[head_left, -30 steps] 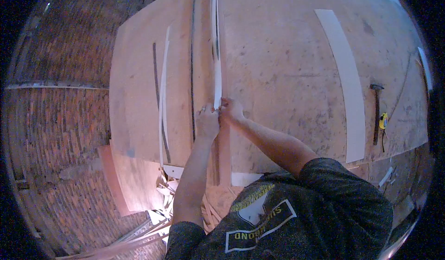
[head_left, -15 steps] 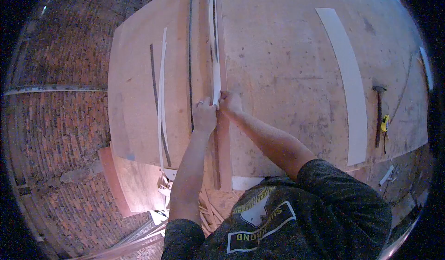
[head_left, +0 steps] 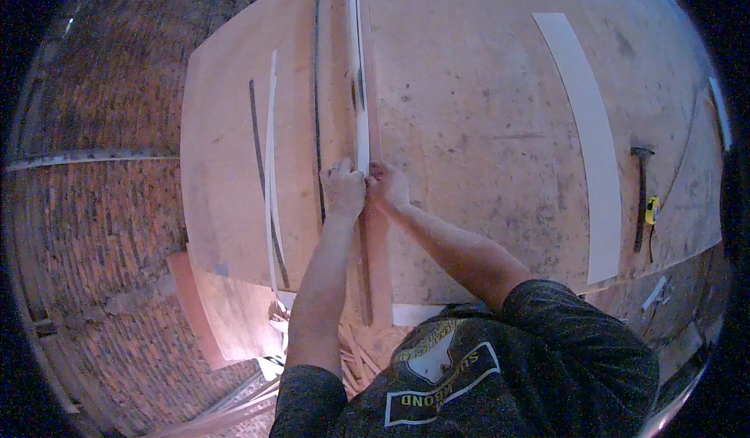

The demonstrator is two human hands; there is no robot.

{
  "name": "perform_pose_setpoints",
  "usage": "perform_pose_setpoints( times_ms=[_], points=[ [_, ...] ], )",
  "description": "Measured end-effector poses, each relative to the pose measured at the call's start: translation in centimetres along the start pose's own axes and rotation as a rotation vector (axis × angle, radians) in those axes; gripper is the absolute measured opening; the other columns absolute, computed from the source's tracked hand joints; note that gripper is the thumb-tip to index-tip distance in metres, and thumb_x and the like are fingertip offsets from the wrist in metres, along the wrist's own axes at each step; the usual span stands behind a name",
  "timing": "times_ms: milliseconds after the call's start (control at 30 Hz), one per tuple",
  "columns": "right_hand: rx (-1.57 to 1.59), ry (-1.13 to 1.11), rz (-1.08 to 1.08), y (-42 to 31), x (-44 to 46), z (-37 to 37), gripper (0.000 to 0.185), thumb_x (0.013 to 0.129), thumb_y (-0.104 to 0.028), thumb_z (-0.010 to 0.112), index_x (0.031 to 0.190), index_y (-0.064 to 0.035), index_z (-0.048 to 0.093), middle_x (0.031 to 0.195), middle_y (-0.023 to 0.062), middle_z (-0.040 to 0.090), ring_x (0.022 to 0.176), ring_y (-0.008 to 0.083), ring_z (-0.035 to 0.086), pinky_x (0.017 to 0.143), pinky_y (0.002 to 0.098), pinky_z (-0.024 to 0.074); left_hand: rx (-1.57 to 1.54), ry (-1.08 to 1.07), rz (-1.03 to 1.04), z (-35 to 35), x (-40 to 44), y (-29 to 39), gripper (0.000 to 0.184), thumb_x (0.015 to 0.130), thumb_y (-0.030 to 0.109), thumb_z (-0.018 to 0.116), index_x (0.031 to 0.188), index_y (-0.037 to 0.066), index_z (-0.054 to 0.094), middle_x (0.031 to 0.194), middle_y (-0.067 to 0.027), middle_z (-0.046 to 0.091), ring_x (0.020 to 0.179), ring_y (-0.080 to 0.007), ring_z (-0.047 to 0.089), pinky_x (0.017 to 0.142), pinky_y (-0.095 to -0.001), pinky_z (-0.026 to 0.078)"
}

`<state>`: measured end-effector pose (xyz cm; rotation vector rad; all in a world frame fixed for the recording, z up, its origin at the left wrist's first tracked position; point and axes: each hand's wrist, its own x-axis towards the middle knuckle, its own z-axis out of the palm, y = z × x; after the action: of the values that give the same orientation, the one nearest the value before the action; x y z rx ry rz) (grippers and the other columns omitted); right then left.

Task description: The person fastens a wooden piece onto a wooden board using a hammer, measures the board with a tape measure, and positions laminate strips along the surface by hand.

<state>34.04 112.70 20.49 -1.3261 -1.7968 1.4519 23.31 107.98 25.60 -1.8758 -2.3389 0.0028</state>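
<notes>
A narrow white strip [head_left: 362,137] runs lengthwise along wooden battens on the plywood table [head_left: 469,141]. My left hand [head_left: 343,190] is closed at the strip's near end, on its left side. My right hand [head_left: 387,186] pinches the same end from the right, and the two hands touch or nearly touch. Fingertips hide the very end of the strip. Beyond the hands the strip looks split in two, with a dark gap between the halves. A reddish-brown batten [head_left: 379,266] lies beneath and beside the hands.
Left of the hands lie thin white strips [head_left: 270,149] and a dark strip [head_left: 262,157]. A wide pale board [head_left: 590,141], a hammer [head_left: 641,196] and a yellow tape measure [head_left: 652,210] are on the right. Offcuts [head_left: 359,360] lie below the near edge.
The split halves of the white strip have come closer together at the far end. Both hands keep their hold on its near end. The view has shifted slightly.
</notes>
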Motion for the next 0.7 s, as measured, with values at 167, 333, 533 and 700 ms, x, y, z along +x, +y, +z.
perform_pose_setpoints(
  times_ms=[167,333,533,700],
  points=[
    [-0.015,-0.032,0.051,-0.6,1.3,-0.5,0.031,0.083,-0.017,0.063,0.111,-0.0061,0.072,0.100,0.0172,0.072,0.093,0.0343,0.070,0.085,0.0427,0.0546,0.006,-0.046,0.010,-0.4,1.0,0.1,0.009,0.075,0.020,0.069,0.075,0.012,0.074,0.095,-0.0061,0.062,0.095,-0.0251,0.062,0.084,-0.0465,0.039],
    [0.003,-0.002,0.036,-1.6,1.8,-1.0,0.030,0.083,-0.018,0.061,0.107,-0.0065,0.073,0.100,0.0190,0.071,0.093,0.0380,0.068,0.084,0.0453,0.0531,0.043,-0.080,0.011,-0.5,2.1,0.1,0.010,0.079,0.018,0.066,0.078,0.012,0.074,0.099,-0.0056,0.062,0.099,-0.0232,0.061,0.088,-0.0456,0.039],
    [-0.062,-0.067,0.165,-3.0,3.6,-1.4,0.029,0.081,-0.018,0.061,0.105,-0.0087,0.075,0.098,0.0198,0.071,0.092,0.0386,0.068,0.084,0.0459,0.0531,0.083,-0.116,0.017,-0.5,3.7,-0.1,0.011,0.080,0.019,0.066,0.081,0.013,0.075,0.101,-0.0054,0.062,0.102,-0.0233,0.060,0.089,-0.0443,0.038],
    [-0.004,-0.051,0.136,-2.5,5.0,-0.6,0.030,0.084,-0.023,0.063,0.107,-0.0086,0.074,0.102,0.0191,0.071,0.092,0.0372,0.069,0.084,0.0451,0.0539,0.095,-0.079,0.032,-0.2,4.6,-0.6,0.011,0.080,0.019,0.065,0.080,0.013,0.074,0.100,-0.0051,0.062,0.103,-0.0232,0.060,0.089,-0.0448,0.038]
  ],
)
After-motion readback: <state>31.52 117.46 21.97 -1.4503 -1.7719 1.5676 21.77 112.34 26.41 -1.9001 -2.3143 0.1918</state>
